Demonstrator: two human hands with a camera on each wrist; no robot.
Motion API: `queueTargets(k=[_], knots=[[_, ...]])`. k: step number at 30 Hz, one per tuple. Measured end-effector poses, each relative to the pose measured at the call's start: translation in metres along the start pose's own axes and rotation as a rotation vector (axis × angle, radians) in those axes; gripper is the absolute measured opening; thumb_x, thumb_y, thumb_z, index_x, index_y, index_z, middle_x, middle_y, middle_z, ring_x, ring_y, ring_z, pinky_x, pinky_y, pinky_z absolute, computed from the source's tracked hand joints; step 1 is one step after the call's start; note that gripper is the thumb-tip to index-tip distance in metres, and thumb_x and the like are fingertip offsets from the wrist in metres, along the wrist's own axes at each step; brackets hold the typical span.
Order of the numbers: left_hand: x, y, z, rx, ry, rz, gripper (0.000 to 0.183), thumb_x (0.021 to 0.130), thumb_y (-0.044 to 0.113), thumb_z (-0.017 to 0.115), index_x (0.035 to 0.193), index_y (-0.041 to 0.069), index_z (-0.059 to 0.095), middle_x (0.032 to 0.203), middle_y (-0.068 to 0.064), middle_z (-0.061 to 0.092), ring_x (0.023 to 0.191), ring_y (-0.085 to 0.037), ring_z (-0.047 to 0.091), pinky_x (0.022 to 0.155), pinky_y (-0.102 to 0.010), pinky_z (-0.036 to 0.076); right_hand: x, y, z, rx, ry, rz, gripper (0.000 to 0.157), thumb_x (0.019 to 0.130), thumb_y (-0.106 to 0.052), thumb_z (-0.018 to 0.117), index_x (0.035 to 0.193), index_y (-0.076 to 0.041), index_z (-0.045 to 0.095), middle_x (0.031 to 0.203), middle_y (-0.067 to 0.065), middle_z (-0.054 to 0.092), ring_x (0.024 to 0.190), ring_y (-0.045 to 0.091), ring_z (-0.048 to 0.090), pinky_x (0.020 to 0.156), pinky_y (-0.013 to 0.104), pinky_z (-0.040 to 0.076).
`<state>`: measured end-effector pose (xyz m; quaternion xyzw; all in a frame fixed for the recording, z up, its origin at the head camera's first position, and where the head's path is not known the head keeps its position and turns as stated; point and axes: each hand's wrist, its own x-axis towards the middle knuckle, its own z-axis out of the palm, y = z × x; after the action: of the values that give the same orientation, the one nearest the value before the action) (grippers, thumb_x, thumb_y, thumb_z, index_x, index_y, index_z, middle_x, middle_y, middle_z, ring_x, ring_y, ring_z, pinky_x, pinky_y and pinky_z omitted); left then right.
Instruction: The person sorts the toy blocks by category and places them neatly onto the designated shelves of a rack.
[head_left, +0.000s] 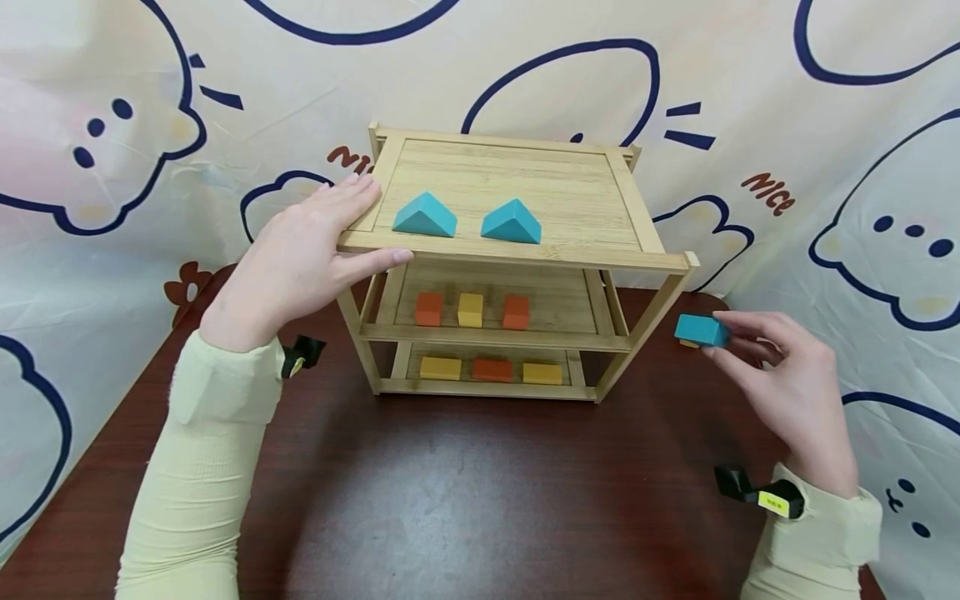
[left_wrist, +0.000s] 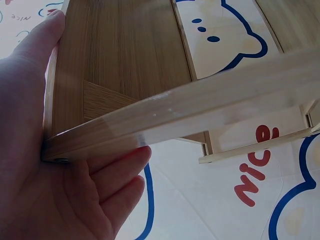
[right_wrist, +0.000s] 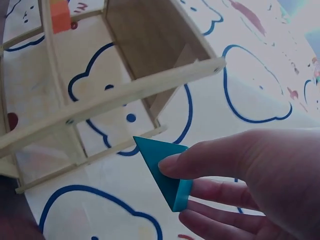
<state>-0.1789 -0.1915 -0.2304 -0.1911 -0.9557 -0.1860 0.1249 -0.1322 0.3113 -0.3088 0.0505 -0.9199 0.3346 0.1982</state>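
A three-tier wooden shelf (head_left: 517,254) stands on the table. My left hand (head_left: 300,250) grips its upper front left corner, thumb along the front edge and fingers at the left side; in the left wrist view the fingers (left_wrist: 120,175) reach behind the post. On the top board sit two blue triangular blocks (head_left: 425,215), spaced apart near the front edge. My right hand (head_left: 787,375), right of the shelf, pinches a third blue triangular block (right_wrist: 167,175) between thumb and fingers. A yellowish sliver (head_left: 687,342) shows just below that block in the head view.
On the middle tier stand two orange blocks (head_left: 429,309) with a yellow block (head_left: 470,310) between them. The bottom tier holds two yellow blocks (head_left: 440,368) either side of an orange block (head_left: 492,370). A printed cloth (head_left: 750,125) hangs behind the dark table (head_left: 450,492).
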Motion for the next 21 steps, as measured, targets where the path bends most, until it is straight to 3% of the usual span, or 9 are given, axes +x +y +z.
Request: queueTargets(k=[21], knots=[[0.0,-0.001,0.0,0.001,0.011,0.011,0.09,0.094,0.064,0.061,0.159,0.008,0.033,0.165,-0.006,0.024,0.151,-0.032,0.023,0.121,-0.048,0.017,-0.014,-0.04,-0.015,0.02,0.044,-0.164,0.052,0.079,0.0,0.087,0.124,-0.022,0.076,0.115,-0.002,0.067,0.092,0.002,0.064,0.084,0.007,0.046]])
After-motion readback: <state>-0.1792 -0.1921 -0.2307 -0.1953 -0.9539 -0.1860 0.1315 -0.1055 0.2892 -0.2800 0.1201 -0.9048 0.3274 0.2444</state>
